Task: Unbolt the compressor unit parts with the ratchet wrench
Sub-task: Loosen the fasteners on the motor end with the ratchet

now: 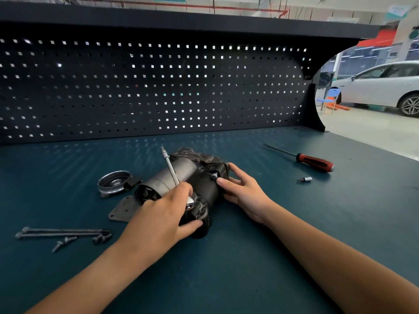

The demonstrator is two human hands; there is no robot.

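The dark cylindrical compressor unit (181,175) lies on its side in the middle of the bench. My left hand (163,214) grips the head of the silver ratchet wrench (171,168), whose handle points up and away over the unit; the socket end is hidden under my fingers. My right hand (242,189) rests on the unit's right end with fingers spread, its fingertips beside a small silver bolt (214,176) on the housing.
A pulley-like cover (113,183) and a flat plate (122,210) lie left of the unit. Long bolts and short screws (65,234) lie at front left. A red-handled screwdriver (315,162) and a small socket bit (305,179) lie to the right. A pegboard (158,87) backs the bench.
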